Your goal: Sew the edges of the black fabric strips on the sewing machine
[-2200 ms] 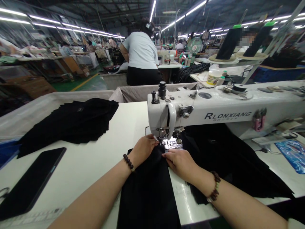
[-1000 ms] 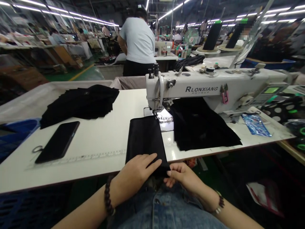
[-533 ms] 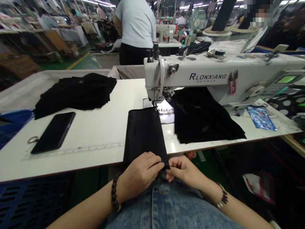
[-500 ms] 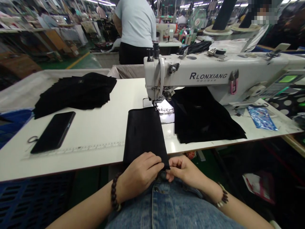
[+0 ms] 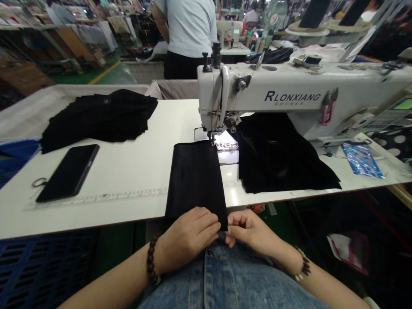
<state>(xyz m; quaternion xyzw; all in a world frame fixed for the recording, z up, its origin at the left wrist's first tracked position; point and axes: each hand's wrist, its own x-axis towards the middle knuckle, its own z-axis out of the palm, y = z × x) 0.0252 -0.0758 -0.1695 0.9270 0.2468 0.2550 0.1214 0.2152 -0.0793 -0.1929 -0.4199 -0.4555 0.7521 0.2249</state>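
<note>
A folded piece of black fabric [image 5: 197,180] lies on the white table, its far right corner under the presser foot of the sewing machine [image 5: 257,92]. Its near end hangs over the table's front edge toward my lap. My left hand [image 5: 193,234] is closed over the near edge, fingertips at the right corner. At that same corner my right hand [image 5: 246,229] pinches the fabric between thumb and fingers. To the right, partly beneath the machine arm, lies a stack of black fabric pieces [image 5: 283,159].
Another pile of black fabric [image 5: 99,118] is at the back left. A phone [image 5: 69,174] rests beside small scissors [image 5: 39,182], near a ruler strip [image 5: 125,195] along the table. Pink-handled snips [image 5: 328,109] hang on the machine. A person [image 5: 189,32] stands behind the table.
The camera view has shifted slightly, so the machine and table appear a little higher. Both hands keep their hold at the fabric's near right corner; the fabric stays under the foot.
</note>
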